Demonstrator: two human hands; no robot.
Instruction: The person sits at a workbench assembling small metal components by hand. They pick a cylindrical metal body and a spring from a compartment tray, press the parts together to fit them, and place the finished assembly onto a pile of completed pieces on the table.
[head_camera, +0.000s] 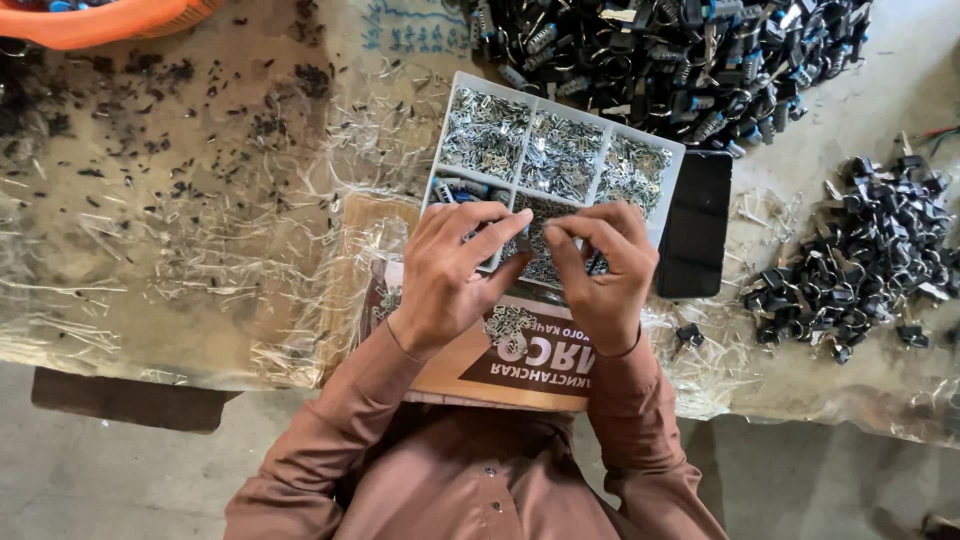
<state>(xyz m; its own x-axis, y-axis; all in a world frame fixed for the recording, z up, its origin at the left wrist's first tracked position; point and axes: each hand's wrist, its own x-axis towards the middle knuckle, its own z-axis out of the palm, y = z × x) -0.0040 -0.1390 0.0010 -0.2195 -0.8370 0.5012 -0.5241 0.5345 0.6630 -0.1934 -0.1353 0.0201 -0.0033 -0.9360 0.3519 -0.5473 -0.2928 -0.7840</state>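
Note:
My left hand (455, 270) and my right hand (600, 265) meet over the near edge of a white compartment tray (562, 108) filled with small silvery metal parts. The fingertips of both hands pinch together around something small, which is hidden by the fingers. Both hands hover above a brown cardboard box (520, 360) lying under the tray's near side. Brown sleeves cover both my forearms.
A black phone (697, 225) lies right of the tray. A large heap of dark key-like pieces (680, 50) is at the back, a smaller heap (860, 260) to the right. An orange basin (110, 18) sits far left. Crinkled plastic sheeting (200, 250) with dark scraps covers the table.

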